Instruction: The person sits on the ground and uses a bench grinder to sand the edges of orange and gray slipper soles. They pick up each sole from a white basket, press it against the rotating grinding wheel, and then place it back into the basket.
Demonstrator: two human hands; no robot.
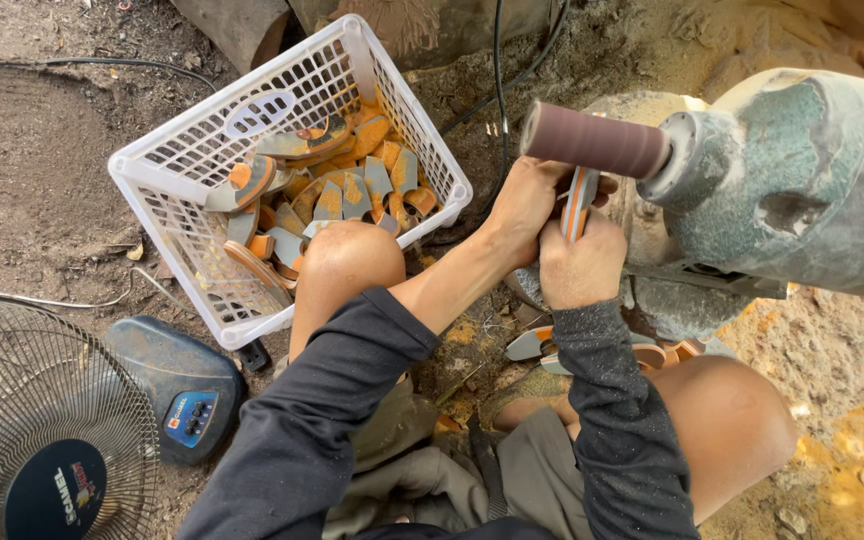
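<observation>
Far left we note a floor fan (pixel 47 430) with its dark blue base (pixel 177 385) on bare dirt, not part of the handwork. Next right, a white plastic basket (pixel 177 160) sits tilted on the ground, touching the person's left knee (pixel 342 260), and holds a heap of orange-and-grey curved pieces (pixel 337 190); we judge these are stock for the sanding, though we cannot tell whether the pile is waiting or already worked. Moving right, the left hand (pixel 524 205) and right hand (pixel 580 265) are close together, touching, both clenched around one thin orange-and-grey piece (pixel 579 200) held upright, with its top edge up against the underside of the brown sanding drum (pixel 592 140). Left hand wraps it from the far side with fingers curled; right hand is a tight fist on the near side, thumb up along the piece. So the worked piece sits between both hands, just below the drum. Whether the drum spins we cannot tell. Below the right forearm, a few similar pieces (pixel 652 352) lie on the ground between the knees, near the machine's foot; we judge these may be a second lot, finished or not we cannot say. Far right, the big grey-green motor housing (pixel 802 180) carries the drum, with orange dust (pixel 852 440) spread over the ground there. Judged progress: mid-batch, one piece on the drum, many in the basket.
</observation>
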